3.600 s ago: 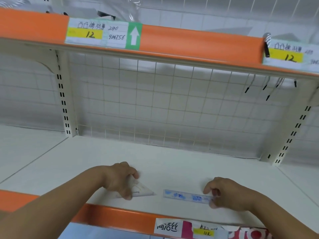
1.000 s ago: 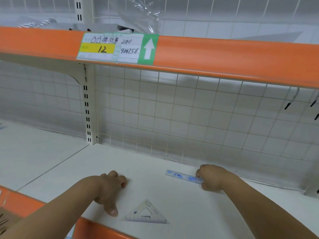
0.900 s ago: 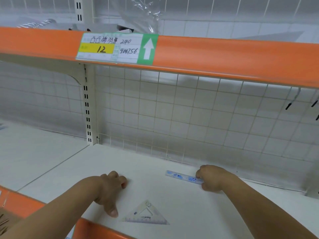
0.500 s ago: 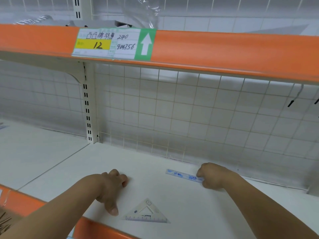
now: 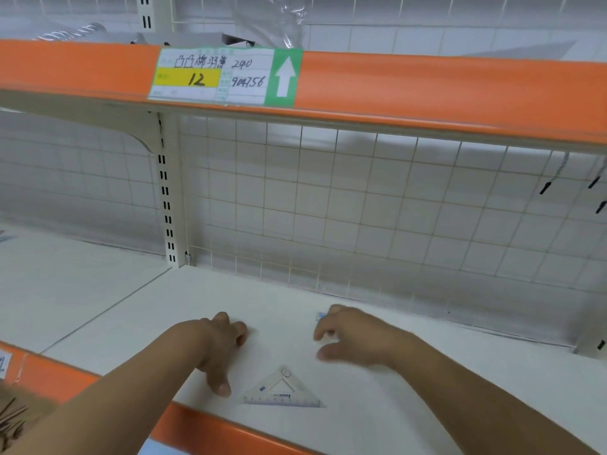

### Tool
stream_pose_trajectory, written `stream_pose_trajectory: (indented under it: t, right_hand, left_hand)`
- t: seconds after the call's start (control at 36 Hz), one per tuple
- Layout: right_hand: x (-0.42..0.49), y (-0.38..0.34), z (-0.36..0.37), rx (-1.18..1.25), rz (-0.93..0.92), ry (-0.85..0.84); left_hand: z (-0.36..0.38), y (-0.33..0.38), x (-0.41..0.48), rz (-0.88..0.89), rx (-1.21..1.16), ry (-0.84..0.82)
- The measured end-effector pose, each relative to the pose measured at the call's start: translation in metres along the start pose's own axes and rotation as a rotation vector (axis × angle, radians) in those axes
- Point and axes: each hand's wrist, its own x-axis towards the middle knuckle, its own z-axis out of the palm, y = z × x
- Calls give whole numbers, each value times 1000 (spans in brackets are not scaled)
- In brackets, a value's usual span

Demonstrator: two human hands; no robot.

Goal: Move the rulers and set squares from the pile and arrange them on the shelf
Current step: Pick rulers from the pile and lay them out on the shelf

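- Our left hand [image 5: 223,349] rests on the shelf [image 5: 197,297] at lower centre, fingers loosely curled and holding nothing. Its thumb lies just beside the set square [image 5: 284,390].
- Our right hand [image 5: 354,336] is blurred over the ruler [image 5: 321,316], of which only a blue tip shows, so we cannot tell whether it grips.
- The set square sits near the front edge. We should slide it flat, deeper in, with its long side parallel to the ruler.
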Motion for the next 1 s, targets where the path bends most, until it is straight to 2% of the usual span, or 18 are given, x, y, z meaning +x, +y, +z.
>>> stream_pose_trajectory:
  t: [0.11, 0.22, 1.0]
  right_hand:
    - [-5, -39, 17, 74, -62, -78]
    - [-6, -55, 30, 36, -72, -104]
    - [-9, -67, 47, -92, 35, -113]
  left_hand:
    - [1, 0, 0, 13, -1, -1]
    - [1, 1, -2, 20, 26, 0]
    - [3, -4, 0, 42, 4, 15]
